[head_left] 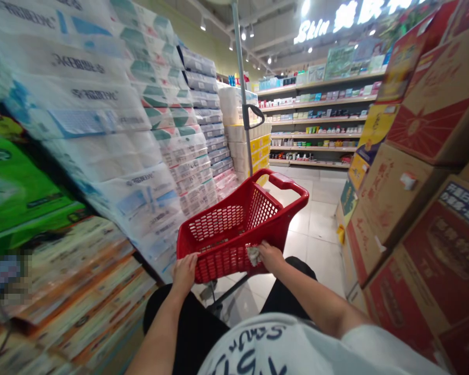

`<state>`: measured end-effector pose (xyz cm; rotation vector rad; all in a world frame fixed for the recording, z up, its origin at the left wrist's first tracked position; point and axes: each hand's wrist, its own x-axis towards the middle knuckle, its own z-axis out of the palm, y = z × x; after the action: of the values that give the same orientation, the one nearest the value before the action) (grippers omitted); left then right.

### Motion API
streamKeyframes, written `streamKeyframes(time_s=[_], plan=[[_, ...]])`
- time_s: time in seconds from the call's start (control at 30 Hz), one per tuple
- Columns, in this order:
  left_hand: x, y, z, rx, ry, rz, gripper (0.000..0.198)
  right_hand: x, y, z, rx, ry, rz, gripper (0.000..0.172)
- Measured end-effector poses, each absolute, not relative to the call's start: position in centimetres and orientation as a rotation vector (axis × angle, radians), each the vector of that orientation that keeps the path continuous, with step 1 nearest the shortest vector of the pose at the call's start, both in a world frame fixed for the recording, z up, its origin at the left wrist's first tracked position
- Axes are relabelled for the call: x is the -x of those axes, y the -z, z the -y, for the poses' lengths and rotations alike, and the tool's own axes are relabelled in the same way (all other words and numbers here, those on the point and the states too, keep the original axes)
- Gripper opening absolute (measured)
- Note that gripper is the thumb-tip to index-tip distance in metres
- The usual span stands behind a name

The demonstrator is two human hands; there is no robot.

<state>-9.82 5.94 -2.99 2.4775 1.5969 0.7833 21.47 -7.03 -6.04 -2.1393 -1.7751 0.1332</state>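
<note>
Nearest are the person's white T-shirt [258,349] with dark lettering and black shorts [191,317]. Both forearms reach forward to a red plastic shopping basket [234,229] with mesh walls, which sits on a dark wheeled frame [214,291]. The left hand [185,273] rests on its near rim, fingers [187,258] curled over the edge. The right hand [269,257] lies further along that rim, fingers [261,249] closed on a small crumpled pale scrap [253,255], perhaps paper or plastic, though blur hides which. A metal pole [242,88] with a black handle rises just beyond the basket. A tiled floor [312,245] runs ahead between stacked packs of toilet paper [113,156], close on the left, and printed cardboard cartons [410,219], close on the right. Far off stand shelves of boxed goods [316,120] beneath a lit "Skin" sign [312,32]
</note>
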Motion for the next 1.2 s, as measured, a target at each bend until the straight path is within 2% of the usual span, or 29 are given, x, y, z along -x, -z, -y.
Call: streamKeyframes(time_s=[0.83,0.93,1.03,1.2], plan=[[10.2,3.9,-6.4,-2.506,-0.882,-1.593,0.037,-22.8,6.0,7.8,2.075,-0.124,1.386,0.031],[10.3,4.1,-6.5,-2.514,-0.883,-1.593,0.037,-22.9,5.3,7.3,2.093,-0.15,1.425,0.034],[10.4,4.2,-6.7,-2.511,-0.889,-1.591,0.037,-21.9,4.3,6.7,1.964,-0.03,1.539,0.037],[10.4,4.2,-6.8,-2.504,-0.854,-1.596,0.036,-19.1,2.4,5.8,1.853,0.102,1.766,0.022]])
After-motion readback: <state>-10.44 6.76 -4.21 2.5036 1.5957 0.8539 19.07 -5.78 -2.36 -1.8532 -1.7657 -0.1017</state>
